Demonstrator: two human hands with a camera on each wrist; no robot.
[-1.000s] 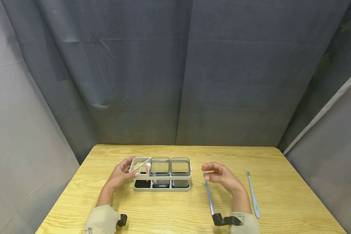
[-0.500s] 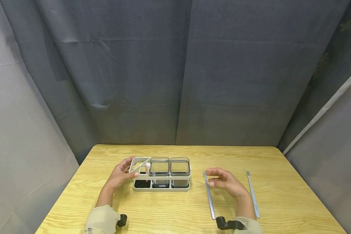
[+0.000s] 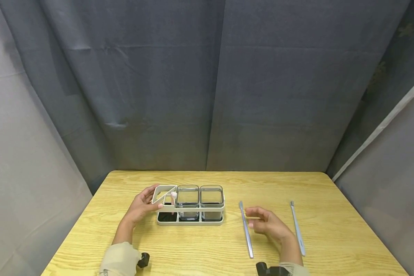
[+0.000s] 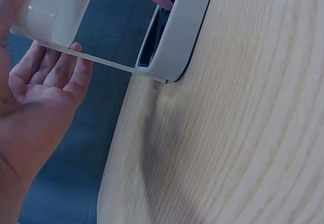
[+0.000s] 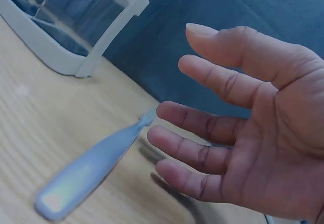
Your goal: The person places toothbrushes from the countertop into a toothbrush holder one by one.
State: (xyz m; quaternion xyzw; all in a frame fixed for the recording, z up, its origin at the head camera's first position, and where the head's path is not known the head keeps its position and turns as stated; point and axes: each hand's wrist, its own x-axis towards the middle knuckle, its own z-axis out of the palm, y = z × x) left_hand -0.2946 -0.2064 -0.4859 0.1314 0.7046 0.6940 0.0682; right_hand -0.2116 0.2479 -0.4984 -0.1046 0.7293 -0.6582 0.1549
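Observation:
A cream toothbrush holder [image 3: 193, 210] stands on the table, with two clear square cups [image 3: 211, 216] in its middle and right slots. My left hand [image 3: 138, 209] grips its left end, thumb at the front and fingers behind; in the left wrist view the fingertips touch the upper frame [image 4: 104, 61]. A pink toothbrush with a white head [image 3: 173, 195] stands in the small left compartment. My right hand [image 3: 269, 224] hovers with loosely bent fingers and nothing in them. Just left of it lies a lavender-blue toothbrush [image 3: 247, 234], also visible in the right wrist view [image 5: 91, 166].
Farther right on the wooden table [image 3: 193, 249] lies a light-blue toothbrush [image 3: 298, 230], partly beside my right forearm. Grey curtains [image 3: 158, 96] hang behind the table and at both sides. Black camera mounts [image 3: 143, 260] sit on my wrists.
My right hand has drawn back toward me and slightly right, away from the head of the lavender-blue toothbrush, which is now fully uncovered. My left hand keeps its hold on the holder.

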